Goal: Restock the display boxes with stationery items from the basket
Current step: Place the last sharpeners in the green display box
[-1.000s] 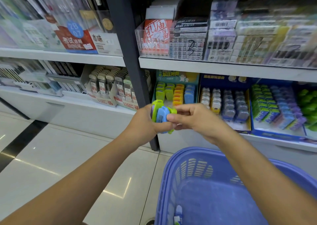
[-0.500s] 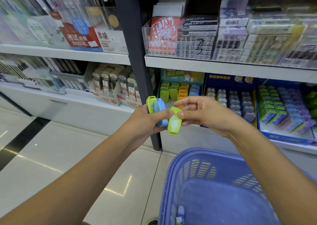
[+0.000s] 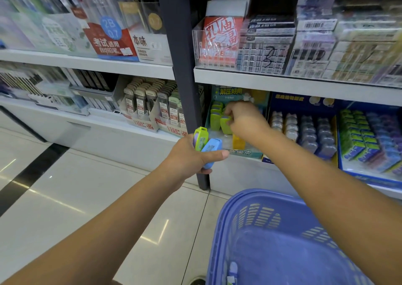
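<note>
My left hand (image 3: 189,156) grips two erasers (image 3: 210,147); my right hand (image 3: 247,120) pinches a green eraser (image 3: 225,122) in the shelf box (image 3: 241,152), above glossy tiles (image 3: 87,197).

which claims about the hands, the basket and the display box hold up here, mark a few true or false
The left hand grips a green item and a blue item. True.
The right hand rests in the basket. False: it holds another green piece inside the teal display box.
The basket is red. False: it is blue.
The display box stands right of the dark shelf post. True.
</note>
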Motion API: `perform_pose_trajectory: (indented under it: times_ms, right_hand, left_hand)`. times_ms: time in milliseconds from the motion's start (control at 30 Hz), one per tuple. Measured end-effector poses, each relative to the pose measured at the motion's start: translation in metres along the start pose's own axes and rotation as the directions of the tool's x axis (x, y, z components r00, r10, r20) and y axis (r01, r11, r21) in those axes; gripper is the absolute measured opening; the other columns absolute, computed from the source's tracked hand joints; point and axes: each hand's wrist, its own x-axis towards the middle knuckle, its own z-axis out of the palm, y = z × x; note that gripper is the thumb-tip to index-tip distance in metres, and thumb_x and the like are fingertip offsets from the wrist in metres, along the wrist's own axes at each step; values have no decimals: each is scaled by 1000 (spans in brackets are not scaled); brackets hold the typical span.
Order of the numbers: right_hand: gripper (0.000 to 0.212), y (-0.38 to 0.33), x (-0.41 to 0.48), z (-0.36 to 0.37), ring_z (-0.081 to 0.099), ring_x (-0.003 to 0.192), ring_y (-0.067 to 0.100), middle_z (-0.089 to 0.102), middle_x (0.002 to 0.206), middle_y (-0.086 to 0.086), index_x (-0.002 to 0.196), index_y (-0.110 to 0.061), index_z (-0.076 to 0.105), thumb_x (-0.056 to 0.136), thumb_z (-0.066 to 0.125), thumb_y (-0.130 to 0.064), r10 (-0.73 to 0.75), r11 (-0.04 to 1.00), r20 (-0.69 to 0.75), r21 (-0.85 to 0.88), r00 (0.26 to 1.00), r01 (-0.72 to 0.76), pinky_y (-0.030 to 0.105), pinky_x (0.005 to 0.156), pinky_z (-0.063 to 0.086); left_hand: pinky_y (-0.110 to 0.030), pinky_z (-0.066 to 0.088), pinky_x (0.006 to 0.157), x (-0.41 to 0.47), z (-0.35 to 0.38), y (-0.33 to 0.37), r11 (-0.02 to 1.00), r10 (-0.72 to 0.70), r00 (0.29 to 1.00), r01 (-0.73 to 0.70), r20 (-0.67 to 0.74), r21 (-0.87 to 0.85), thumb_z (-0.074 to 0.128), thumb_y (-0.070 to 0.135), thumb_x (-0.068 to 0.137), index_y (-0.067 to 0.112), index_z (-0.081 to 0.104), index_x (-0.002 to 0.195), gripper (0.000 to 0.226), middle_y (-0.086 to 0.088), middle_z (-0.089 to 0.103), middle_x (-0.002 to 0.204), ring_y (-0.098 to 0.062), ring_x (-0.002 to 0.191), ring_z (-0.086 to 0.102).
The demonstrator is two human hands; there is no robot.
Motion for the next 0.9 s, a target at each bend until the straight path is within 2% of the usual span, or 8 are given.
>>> perform_pose_trajectory:
  times_ms: [133, 267, 333, 467, 600, 700, 800, 900]
  right_hand:
    - [26, 1, -5, 7, 59, 100, 35, 65, 110, 17, 110, -8, 62, 84, 57, -6, -46, 998, -68, -53, 997, 42, 37, 82, 50]
    - [21, 7, -15, 10, 61, 94, 32, 68, 103, 13, 103, -8, 65, 83, 60, -6, -16, 985, -231, 162, 973, 55, 36, 78, 49]
    - [20, 7, -13, 7, 62, 95, 29, 69, 105, 10, 102, -9, 65, 83, 62, -8, 30, 977, -249, 210, 968, 24, 32, 78, 48]
    - [24, -1, 1, 0, 58, 103, 31, 63, 113, 14, 108, -8, 63, 84, 60, -6, 59, 997, -74, -40, 995, -62, 32, 83, 49]
    - [28, -21, 6, -6, 55, 107, 38, 59, 112, 23, 107, 4, 60, 82, 49, 10, 80, 971, -24, -224, 996, -84, 33, 80, 45]
    - [25, -30, 3, -10, 57, 101, 39, 58, 110, 28, 102, 9, 60, 82, 46, 12, 64, 956, 48, -290, 997, -47, 31, 72, 37]
    - [27, -25, 6, -13, 56, 103, 39, 54, 117, 31, 108, 13, 56, 85, 44, 7, 148, 955, 64, -268, 987, -126, 31, 72, 36]
    - [15, -23, -2, -9, 57, 87, 35, 55, 91, 18, 97, 6, 62, 88, 54, -3, 71, 945, 106, -325, 992, -33, 31, 67, 37]
  left_hand:
    - [-19, 51, 55, 0, -2, -2, 1000, -22, 1000, 22, 14, 4, 83, 21, 70, 12, 57, 95, 38, 2, 56, 76, -8, 64, 54]
    - [-17, 50, 54, 2, -4, -3, 999, -42, 999, 42, 17, -7, 83, 22, 70, 8, 57, 100, 42, 0, 55, 78, -9, 65, 54]
    - [-17, 50, 54, 3, -3, -4, 999, -51, 998, 51, 26, -6, 83, 22, 70, 6, 57, 104, 45, -1, 56, 81, -10, 66, 55]
    - [-17, 51, 55, 4, -2, -3, 998, -58, 998, 59, 38, -8, 83, 22, 70, 3, 57, 108, 49, -2, 57, 82, -12, 68, 55]
    - [-18, 51, 55, 4, -4, -2, 998, -66, 997, 67, 40, -21, 83, 23, 70, 3, 57, 111, 52, -4, 58, 86, -13, 71, 57]
    - [-19, 52, 57, 1, -5, -1, 997, -66, 996, 68, 53, -24, 82, 23, 70, 4, 58, 110, 50, -2, 59, 83, -12, 70, 58]
    - [-21, 54, 61, -2, -6, 1, 997, -71, 995, 72, 71, -20, 82, 21, 70, 3, 57, 111, 51, -3, 60, 85, -14, 72, 59]
    - [-22, 55, 63, -3, -5, 2, 997, -76, 994, 77, 85, -7, 83, 17, 69, 2, 56, 110, 52, -5, 61, 88, -16, 76, 61]
